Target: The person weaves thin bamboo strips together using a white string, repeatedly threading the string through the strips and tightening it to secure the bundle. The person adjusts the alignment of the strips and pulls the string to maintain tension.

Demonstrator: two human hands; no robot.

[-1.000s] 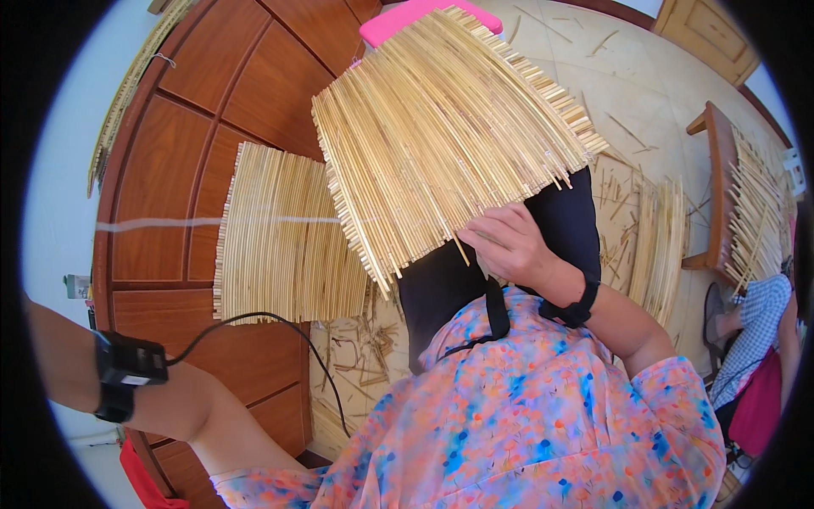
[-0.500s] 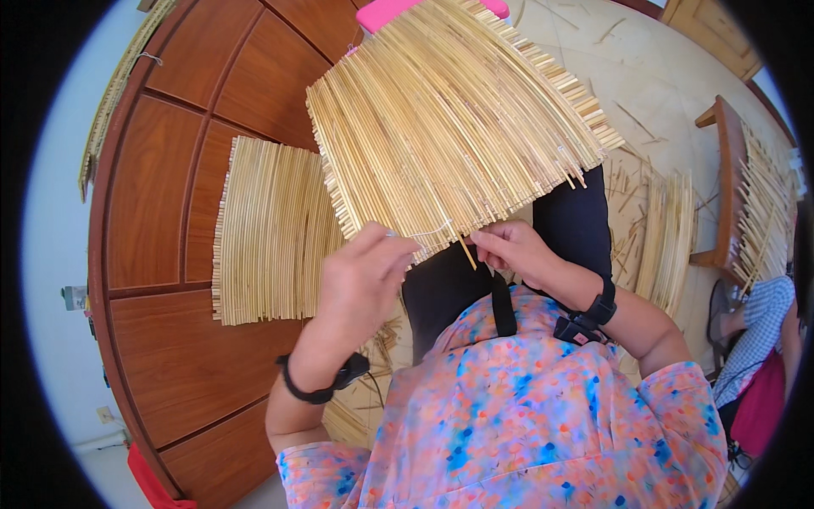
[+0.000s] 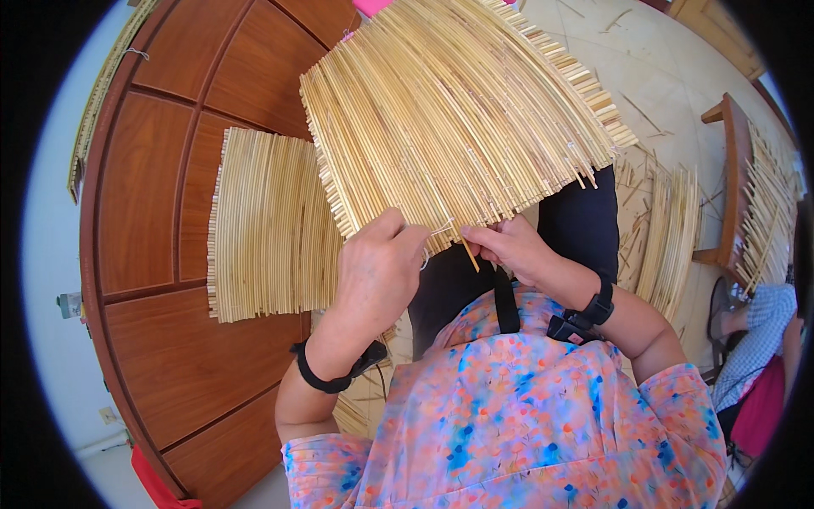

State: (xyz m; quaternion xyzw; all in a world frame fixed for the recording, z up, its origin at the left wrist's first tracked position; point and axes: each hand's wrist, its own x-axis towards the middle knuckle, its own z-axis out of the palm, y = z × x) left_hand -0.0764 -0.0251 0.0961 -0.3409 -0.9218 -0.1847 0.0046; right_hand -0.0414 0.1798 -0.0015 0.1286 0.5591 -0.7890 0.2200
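Note:
A wide mat of straw-coloured reed stalks [image 3: 458, 102] lies across my lap, its near edge toward me. My left hand [image 3: 377, 267] is closed at that edge, pinching a white string [image 3: 440, 229] that runs over the stalks; a loop of it hangs below the fingers. My right hand [image 3: 513, 248] is closed too, thumb and forefinger pressed at the mat's edge against a single darker stalk [image 3: 471, 256] that sticks out toward me. The fingertips partly hide where string and stalk meet.
A second reed mat [image 3: 267, 225] leans on the brown wooden panelling [image 3: 191, 365] at left. On the right, a reed bundle [image 3: 666, 242] lies on the littered floor, beside a wooden bench [image 3: 727, 195] bearing more stalks. Another person's checked trouser leg [image 3: 755, 339] shows at far right.
My left hand has shifted slightly right along the mat's edge, and the string now loops below it. My right hand has closed in on the protruding stalk.

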